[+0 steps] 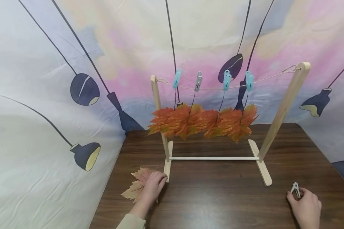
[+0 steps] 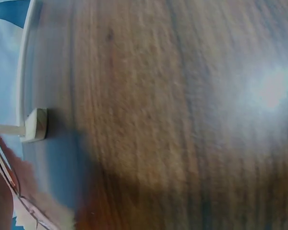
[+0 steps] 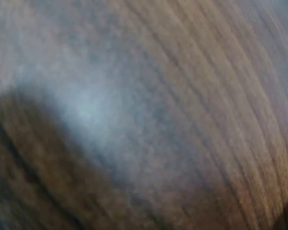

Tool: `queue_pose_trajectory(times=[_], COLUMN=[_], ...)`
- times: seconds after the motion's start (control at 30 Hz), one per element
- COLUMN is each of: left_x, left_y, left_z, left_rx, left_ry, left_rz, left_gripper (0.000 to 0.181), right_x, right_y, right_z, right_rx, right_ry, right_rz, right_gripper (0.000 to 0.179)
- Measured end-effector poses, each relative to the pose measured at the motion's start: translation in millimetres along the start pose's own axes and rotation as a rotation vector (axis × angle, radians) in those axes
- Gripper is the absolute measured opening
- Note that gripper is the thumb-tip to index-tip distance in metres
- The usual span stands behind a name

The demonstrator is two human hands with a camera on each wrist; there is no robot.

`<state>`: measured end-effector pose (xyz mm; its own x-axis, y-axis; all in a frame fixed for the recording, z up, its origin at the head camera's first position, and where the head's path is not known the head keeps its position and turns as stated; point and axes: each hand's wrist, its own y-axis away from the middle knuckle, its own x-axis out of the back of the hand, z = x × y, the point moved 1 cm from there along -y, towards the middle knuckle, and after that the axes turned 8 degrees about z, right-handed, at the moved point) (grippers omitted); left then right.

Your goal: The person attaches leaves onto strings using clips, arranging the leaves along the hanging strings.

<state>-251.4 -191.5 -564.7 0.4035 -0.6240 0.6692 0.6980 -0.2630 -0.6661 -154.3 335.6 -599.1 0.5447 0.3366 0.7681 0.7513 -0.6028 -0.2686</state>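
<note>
Near the stand's left foot, my left hand (image 1: 153, 187) pinches the stem of a pale pink and tan artificial maple leaf (image 1: 135, 190). Part of that leaf (image 2: 31, 206) shows, cut off, at the lower left of the left wrist view. At the table's right side, my right hand (image 1: 307, 206) holds a small whitish clothespin (image 1: 295, 190) between thumb and fingers. Its handles point toward or away from me; I cannot tell which. The right wrist view has only blurred tabletop, with neither hand nor clothespin in it.
A wooden stand (image 1: 285, 111) carries a string (image 1: 270, 77) between two posts. Several orange maple leaves (image 1: 186, 121) hang from it by blue clothespins (image 1: 226, 81) and a grey clothespin (image 1: 198, 81). The dark wooden table (image 1: 212, 197) meets a painted cloth backdrop (image 1: 132, 47).
</note>
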Motion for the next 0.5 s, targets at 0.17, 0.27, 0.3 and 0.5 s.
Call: queue_pose_trajectory(times=[0.17,0.27,0.3,0.5], left_x=[2.5,3.6,3.7,3.7], left_y=[-6.9,-10.6,-11.7,-16.8], left_z=[5.3,8.1,8.8,12.2], left_rx=[-0.038,-0.05,-0.054,-0.064], left_ry=[0.009,0.008,0.006,-0.015], left_rz=[0.029,0.043,0.048,0.081], left_gripper=[0.013,0.013,0.014,0.015], right_x=[0,1,1,1], right_y=[-0.4,-0.3,-0.4,-0.6], right_z=[-1,-2,-2,-2], right_rx=[-0.006,-0.018,-0.021,-0.064], right_ry=[0.003,0.019,0.023,0.017], right_rz=[-0.003,-0.01,-0.014,-0.04], right_gripper=[0.043,0.043,0.043,0.043])
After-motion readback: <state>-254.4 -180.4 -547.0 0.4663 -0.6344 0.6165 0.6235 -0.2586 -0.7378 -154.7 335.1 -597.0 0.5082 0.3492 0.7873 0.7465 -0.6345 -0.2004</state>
